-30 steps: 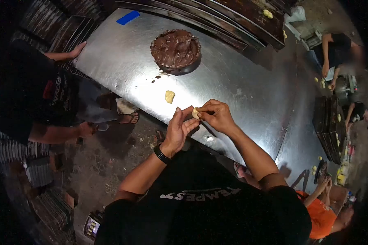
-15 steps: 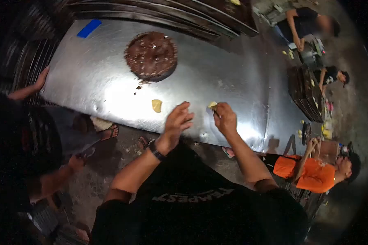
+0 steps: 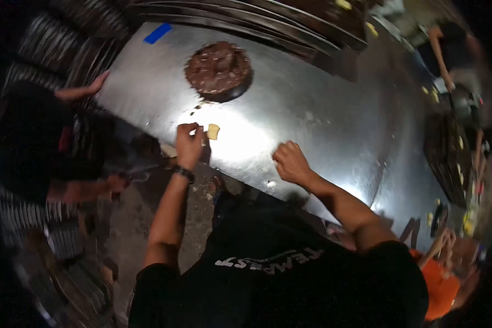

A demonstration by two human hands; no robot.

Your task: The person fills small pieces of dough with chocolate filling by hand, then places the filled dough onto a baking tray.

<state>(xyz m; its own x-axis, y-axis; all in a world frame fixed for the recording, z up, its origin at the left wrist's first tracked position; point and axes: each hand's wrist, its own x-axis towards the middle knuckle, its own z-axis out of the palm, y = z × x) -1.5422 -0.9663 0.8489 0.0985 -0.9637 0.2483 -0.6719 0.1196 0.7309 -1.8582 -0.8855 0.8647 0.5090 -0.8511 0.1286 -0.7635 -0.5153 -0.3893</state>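
A small pale-yellow piece, like dough, lies on the metal table. Just left of it is my left hand, fingers bent together near the table's front edge; what they hold, if anything, is hidden. My right hand is over the table farther right, its fingers curled in, and I cannot see whether anything is inside. Beyond the yellow piece sits a round, heaped mass of glossy brown paste, with dark crumbs on the metal in front of it.
A blue strip lies at the far left corner. Stacked dark trays line the back, and more trays stand at the right. A person in dark clothes rests a hand on the table's left end. Other people work at the right.
My left hand has moved left and closed up, from right of the yellow piece to its left. My right hand held a yellow piece that no longer shows. The view has shifted.
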